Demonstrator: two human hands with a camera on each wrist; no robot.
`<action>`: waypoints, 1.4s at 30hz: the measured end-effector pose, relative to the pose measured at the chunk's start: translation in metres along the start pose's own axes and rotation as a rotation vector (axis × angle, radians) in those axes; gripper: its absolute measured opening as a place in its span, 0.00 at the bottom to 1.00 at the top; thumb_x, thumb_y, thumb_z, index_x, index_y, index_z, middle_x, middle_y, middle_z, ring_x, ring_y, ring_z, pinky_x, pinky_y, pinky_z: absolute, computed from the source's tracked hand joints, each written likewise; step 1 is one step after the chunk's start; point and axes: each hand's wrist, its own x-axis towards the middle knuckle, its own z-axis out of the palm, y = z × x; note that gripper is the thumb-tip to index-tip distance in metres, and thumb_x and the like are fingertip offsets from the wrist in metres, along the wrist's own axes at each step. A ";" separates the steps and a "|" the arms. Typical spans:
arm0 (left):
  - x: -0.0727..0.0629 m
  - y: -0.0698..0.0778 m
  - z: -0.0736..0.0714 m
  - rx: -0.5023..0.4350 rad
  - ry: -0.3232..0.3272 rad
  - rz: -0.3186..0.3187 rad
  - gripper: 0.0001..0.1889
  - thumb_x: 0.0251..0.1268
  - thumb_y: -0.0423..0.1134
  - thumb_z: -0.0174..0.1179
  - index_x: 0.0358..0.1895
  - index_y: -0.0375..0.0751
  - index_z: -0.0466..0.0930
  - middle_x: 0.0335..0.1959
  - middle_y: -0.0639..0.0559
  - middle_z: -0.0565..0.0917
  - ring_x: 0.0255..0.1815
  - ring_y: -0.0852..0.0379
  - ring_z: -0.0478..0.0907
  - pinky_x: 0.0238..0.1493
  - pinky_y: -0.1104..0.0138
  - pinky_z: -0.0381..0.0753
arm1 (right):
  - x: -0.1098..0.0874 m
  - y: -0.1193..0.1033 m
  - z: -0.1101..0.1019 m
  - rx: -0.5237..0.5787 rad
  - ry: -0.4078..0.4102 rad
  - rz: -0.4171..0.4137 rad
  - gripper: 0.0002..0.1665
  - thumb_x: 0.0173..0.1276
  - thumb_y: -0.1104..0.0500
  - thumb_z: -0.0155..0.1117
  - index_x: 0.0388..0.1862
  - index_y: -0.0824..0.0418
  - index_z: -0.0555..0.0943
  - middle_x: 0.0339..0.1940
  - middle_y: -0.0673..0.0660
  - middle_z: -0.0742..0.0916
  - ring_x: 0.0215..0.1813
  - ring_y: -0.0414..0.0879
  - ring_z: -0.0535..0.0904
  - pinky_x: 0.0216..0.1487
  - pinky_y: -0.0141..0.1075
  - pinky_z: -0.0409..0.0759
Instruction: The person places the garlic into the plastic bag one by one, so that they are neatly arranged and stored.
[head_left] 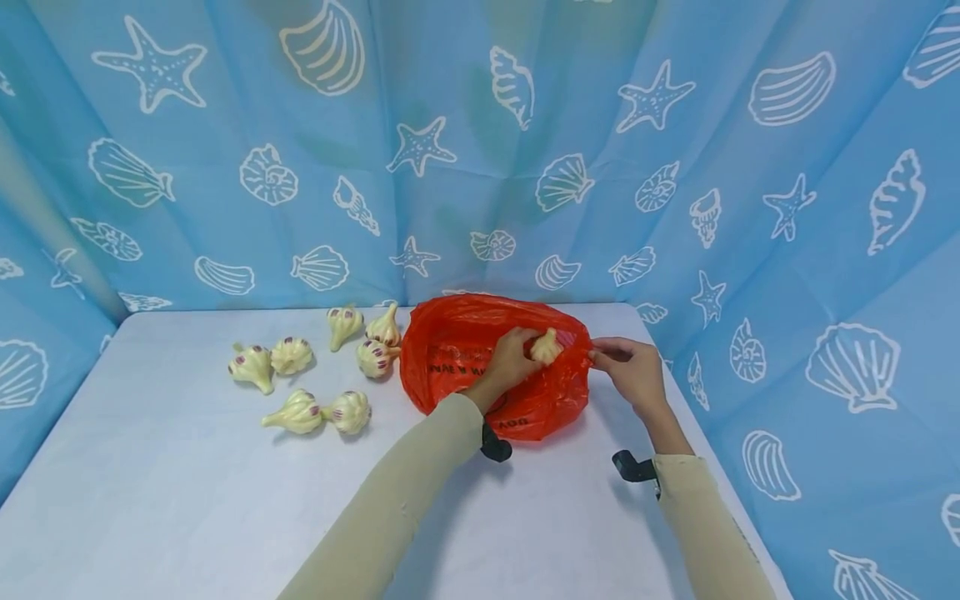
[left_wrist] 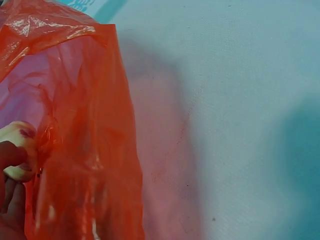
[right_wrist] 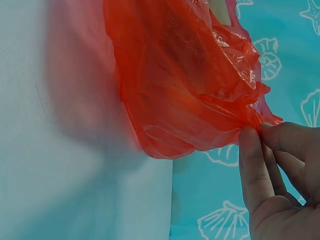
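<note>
Over the worktop (head_left: 525, 517), a person's left hand (head_left: 512, 360) grips a garlic bulb (head_left: 547, 348), stem pointing away, inside a red bag's mouth (head_left: 551, 400); the right hand (head_left: 633, 368), just rightward, pinches the rim. Behind hangs a shell-print curtain (head_left: 465, 192).

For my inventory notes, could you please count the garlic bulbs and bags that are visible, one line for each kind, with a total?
Garlic bulbs lying on the table: 7
Garlic bulb held in the left fingers: 1
Red plastic bag: 1
Total: 9
</note>
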 end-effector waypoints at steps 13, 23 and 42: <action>-0.006 -0.003 -0.016 0.011 0.005 -0.008 0.27 0.58 0.37 0.71 0.62 0.39 0.76 0.57 0.46 0.78 0.55 0.51 0.74 0.58 0.63 0.76 | 0.005 -0.003 0.009 -0.011 -0.012 0.023 0.23 0.65 0.51 0.68 0.57 0.57 0.82 0.51 0.57 0.85 0.49 0.50 0.83 0.52 0.43 0.81; -0.022 0.002 -0.021 -0.009 -0.013 0.015 0.29 0.57 0.37 0.71 0.64 0.39 0.74 0.57 0.47 0.76 0.55 0.53 0.74 0.55 0.67 0.77 | 0.001 0.000 0.005 -0.021 -0.008 0.032 0.24 0.66 0.50 0.68 0.58 0.57 0.81 0.52 0.58 0.84 0.50 0.51 0.82 0.53 0.42 0.80; -0.060 0.001 -0.088 -0.114 0.012 0.161 0.28 0.59 0.35 0.69 0.63 0.38 0.73 0.58 0.43 0.76 0.57 0.45 0.77 0.50 0.65 0.81 | -0.001 0.001 0.005 -0.040 -0.020 0.031 0.24 0.66 0.52 0.67 0.59 0.59 0.79 0.54 0.60 0.83 0.52 0.54 0.82 0.53 0.46 0.80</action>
